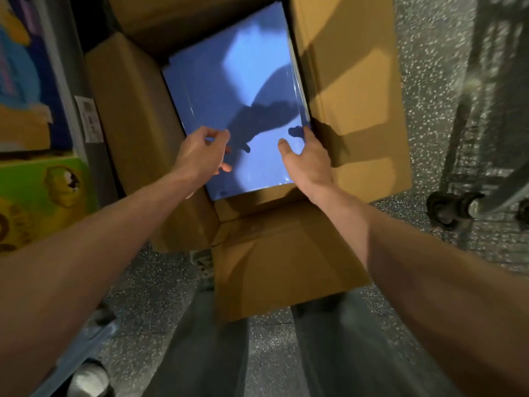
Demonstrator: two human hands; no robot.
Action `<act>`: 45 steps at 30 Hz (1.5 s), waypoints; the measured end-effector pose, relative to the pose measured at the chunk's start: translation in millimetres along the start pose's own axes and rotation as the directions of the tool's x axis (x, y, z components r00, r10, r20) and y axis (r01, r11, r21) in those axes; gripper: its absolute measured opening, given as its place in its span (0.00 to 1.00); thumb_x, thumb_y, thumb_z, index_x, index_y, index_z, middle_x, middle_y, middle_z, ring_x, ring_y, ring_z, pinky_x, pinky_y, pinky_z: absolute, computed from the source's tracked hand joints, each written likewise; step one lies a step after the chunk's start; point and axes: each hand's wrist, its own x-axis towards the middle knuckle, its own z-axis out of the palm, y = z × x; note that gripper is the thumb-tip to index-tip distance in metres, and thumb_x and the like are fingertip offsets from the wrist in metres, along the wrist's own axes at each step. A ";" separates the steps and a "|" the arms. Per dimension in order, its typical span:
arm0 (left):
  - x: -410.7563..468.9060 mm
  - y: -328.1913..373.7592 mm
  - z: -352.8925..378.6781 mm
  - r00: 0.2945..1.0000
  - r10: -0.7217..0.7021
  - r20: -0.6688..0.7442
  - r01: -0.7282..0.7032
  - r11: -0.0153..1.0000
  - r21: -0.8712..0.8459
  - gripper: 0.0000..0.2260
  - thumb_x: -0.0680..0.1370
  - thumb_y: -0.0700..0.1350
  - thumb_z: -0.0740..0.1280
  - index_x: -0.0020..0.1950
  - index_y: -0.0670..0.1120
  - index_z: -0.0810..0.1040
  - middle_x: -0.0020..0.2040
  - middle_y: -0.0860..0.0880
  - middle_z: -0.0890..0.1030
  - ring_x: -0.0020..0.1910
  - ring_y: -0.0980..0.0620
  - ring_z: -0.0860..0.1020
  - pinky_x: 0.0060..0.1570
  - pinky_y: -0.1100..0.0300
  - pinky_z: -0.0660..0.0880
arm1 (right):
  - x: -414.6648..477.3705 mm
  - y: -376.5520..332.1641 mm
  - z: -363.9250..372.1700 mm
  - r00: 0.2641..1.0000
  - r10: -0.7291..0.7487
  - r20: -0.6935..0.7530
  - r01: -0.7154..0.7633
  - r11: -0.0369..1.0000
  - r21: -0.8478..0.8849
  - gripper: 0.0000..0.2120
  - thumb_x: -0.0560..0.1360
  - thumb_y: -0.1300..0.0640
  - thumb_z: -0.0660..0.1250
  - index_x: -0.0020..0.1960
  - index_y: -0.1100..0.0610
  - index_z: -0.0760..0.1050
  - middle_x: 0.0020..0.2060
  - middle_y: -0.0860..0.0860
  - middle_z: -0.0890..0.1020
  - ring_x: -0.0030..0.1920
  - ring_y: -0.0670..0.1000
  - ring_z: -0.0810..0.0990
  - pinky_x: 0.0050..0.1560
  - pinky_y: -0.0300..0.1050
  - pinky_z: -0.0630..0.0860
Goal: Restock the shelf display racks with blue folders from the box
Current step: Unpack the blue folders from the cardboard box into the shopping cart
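Note:
An open cardboard box (pixel 352 90) stands on the floor in front of me, with a stack of glossy blue folders (pixel 229 90) inside. My right hand (pixel 306 156) is at the near right edge of the top folder, thumb on its face and fingertips hooked over the edge. My left hand (pixel 200 153) is over the stack's near left edge with its fingers curled. Whether the left hand holds the folder is not visible. Both hands cast shadows on the blue surface.
The box's four flaps (pixel 274 259) are folded outward. Colourful packaged goods (pixel 31 179) fill shelving on the left, beside a grey upright with a label (pixel 90 118). A wheeled metal cart (pixel 469 179) stands on the speckled floor at right. My legs are below the box.

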 end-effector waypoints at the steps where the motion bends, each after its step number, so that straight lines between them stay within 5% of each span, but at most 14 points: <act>1: 0.8 2.4 0.7 1.000 -0.001 0.003 0.001 1.000 -0.007 0.14 0.83 0.55 0.62 0.62 0.47 0.75 0.53 0.51 0.83 0.38 0.49 0.85 0.45 0.53 0.80 | -1.9 -0.6 3.0 1.000 0.001 0.003 -0.001 1.000 0.023 0.30 0.78 0.41 0.62 0.76 0.51 0.64 0.72 0.50 0.71 0.71 0.54 0.71 0.71 0.54 0.69; 4: 0.5 8.2 3.5 1.000 0.028 0.006 -0.028 1.000 -0.006 0.14 0.83 0.57 0.62 0.61 0.48 0.75 0.52 0.51 0.83 0.40 0.49 0.85 0.50 0.50 0.81 | -8.5 -11.4 10.3 1.000 0.003 -0.005 -0.003 0.990 0.141 0.27 0.80 0.44 0.62 0.77 0.52 0.64 0.74 0.50 0.70 0.75 0.51 0.66 0.74 0.49 0.64; 7: -3.6 15.1 5.2 0.997 0.072 -0.014 -0.071 0.996 0.059 0.18 0.81 0.61 0.61 0.63 0.51 0.75 0.55 0.52 0.82 0.46 0.52 0.84 0.49 0.51 0.81 | -12.1 -32.6 11.5 0.998 0.067 -0.018 -0.059 0.950 0.306 0.18 0.81 0.41 0.57 0.61 0.50 0.76 0.57 0.48 0.81 0.58 0.51 0.78 0.62 0.49 0.71; 11: -8.2 37.0 4.0 0.992 0.104 -0.071 -0.102 0.994 0.035 0.28 0.79 0.69 0.59 0.72 0.53 0.71 0.60 0.53 0.80 0.52 0.56 0.80 0.36 0.68 0.69 | -22.1 -48.4 10.9 0.987 0.124 0.103 -0.159 0.855 0.494 0.32 0.80 0.34 0.47 0.53 0.54 0.83 0.48 0.51 0.86 0.50 0.53 0.82 0.60 0.55 0.77; 14: -14.2 47.3 1.2 0.990 0.090 -0.108 -0.090 0.996 0.008 0.34 0.77 0.69 0.63 0.76 0.52 0.65 0.63 0.54 0.78 0.50 0.59 0.79 0.43 0.66 0.72 | -36.0 -50.3 10.6 0.969 0.043 0.244 -0.160 0.859 0.487 0.32 0.85 0.41 0.42 0.54 0.55 0.83 0.52 0.54 0.85 0.55 0.53 0.81 0.63 0.51 0.73; 17: -19.9 38.2 -2.4 0.977 0.162 -0.136 -0.139 0.976 0.166 0.32 0.79 0.60 0.66 0.78 0.49 0.59 0.66 0.50 0.77 0.56 0.46 0.80 0.53 0.53 0.77 | -43.7 -48.1 6.8 0.952 0.022 0.306 -0.151 0.902 0.404 0.35 0.85 0.41 0.40 0.58 0.55 0.83 0.60 0.55 0.82 0.60 0.53 0.78 0.68 0.50 0.69; 21: -25.2 30.8 -10.6 0.986 0.144 -0.079 -0.131 0.979 0.154 0.31 0.82 0.57 0.63 0.81 0.50 0.55 0.70 0.46 0.75 0.48 0.43 0.83 0.53 0.44 0.80 | -36.1 -38.7 -6.2 0.992 0.029 0.122 -0.055 0.975 0.216 0.19 0.85 0.47 0.54 0.71 0.51 0.74 0.70 0.50 0.75 0.68 0.51 0.73 0.63 0.41 0.65; 26: -24.8 24.0 -26.0 0.986 0.165 -0.019 -0.162 0.981 0.108 0.32 0.82 0.60 0.63 0.82 0.52 0.54 0.69 0.50 0.76 0.51 0.54 0.79 0.59 0.49 0.78 | -18.8 -26.2 -15.1 0.993 0.059 0.105 -0.062 0.998 0.024 0.24 0.83 0.52 0.59 0.78 0.51 0.61 0.75 0.50 0.68 0.69 0.54 0.72 0.60 0.41 0.67; 29: -21.7 16.9 -31.6 0.984 0.177 0.013 -0.177 0.982 0.067 0.33 0.81 0.62 0.62 0.82 0.55 0.53 0.72 0.58 0.70 0.53 0.55 0.79 0.57 0.49 0.80 | -19.6 -23.7 -10.9 0.996 0.048 0.080 -0.052 0.998 0.043 0.20 0.85 0.53 0.56 0.76 0.54 0.63 0.71 0.53 0.72 0.67 0.57 0.73 0.61 0.46 0.70; 32: -20.1 8.6 -30.9 0.984 0.178 0.032 -0.178 0.984 0.013 0.32 0.82 0.60 0.62 0.82 0.56 0.53 0.76 0.55 0.69 0.66 0.48 0.77 0.61 0.44 0.79 | -16.0 -20.2 -1.8 0.997 0.073 0.040 -0.078 0.986 0.144 0.22 0.84 0.50 0.55 0.77 0.54 0.63 0.72 0.49 0.69 0.70 0.53 0.70 0.68 0.47 0.65; 34: -18.6 5.6 -30.1 0.984 0.175 0.044 -0.174 0.984 -0.024 0.32 0.82 0.60 0.62 0.82 0.56 0.54 0.75 0.53 0.71 0.68 0.47 0.76 0.62 0.44 0.78 | -10.0 -23.4 0.7 0.992 0.128 0.023 -0.130 0.967 0.218 0.19 0.84 0.47 0.55 0.70 0.54 0.69 0.64 0.49 0.73 0.62 0.52 0.72 0.66 0.47 0.67; 37: -17.4 4.1 -31.5 0.984 0.169 0.056 -0.166 0.985 -0.050 0.31 0.81 0.61 0.62 0.82 0.55 0.56 0.72 0.51 0.74 0.66 0.48 0.76 0.63 0.47 0.78 | -3.7 -26.2 -4.6 0.976 0.208 0.065 -0.217 0.902 0.373 0.17 0.83 0.44 0.54 0.55 0.53 0.77 0.46 0.49 0.82 0.43 0.49 0.81 0.45 0.42 0.78; 39: -19.5 4.0 -34.5 0.985 0.164 0.052 -0.161 0.986 -0.052 0.31 0.82 0.62 0.61 0.82 0.55 0.55 0.72 0.53 0.74 0.66 0.51 0.76 0.62 0.49 0.79 | -11.2 -31.2 -2.9 0.975 0.176 0.134 -0.216 0.893 0.396 0.21 0.85 0.45 0.49 0.51 0.51 0.78 0.39 0.47 0.82 0.36 0.45 0.80 0.33 0.37 0.74; 45: -38.6 4.4 -44.8 0.988 0.152 0.015 -0.152 0.988 0.007 0.33 0.81 0.67 0.56 0.82 0.59 0.50 0.77 0.58 0.67 0.64 0.59 0.73 0.57 0.61 0.73 | -53.2 -58.2 31.9 0.950 0.124 0.288 -0.254 0.844 0.472 0.26 0.84 0.40 0.46 0.54 0.51 0.80 0.52 0.52 0.84 0.48 0.48 0.80 0.43 0.41 0.72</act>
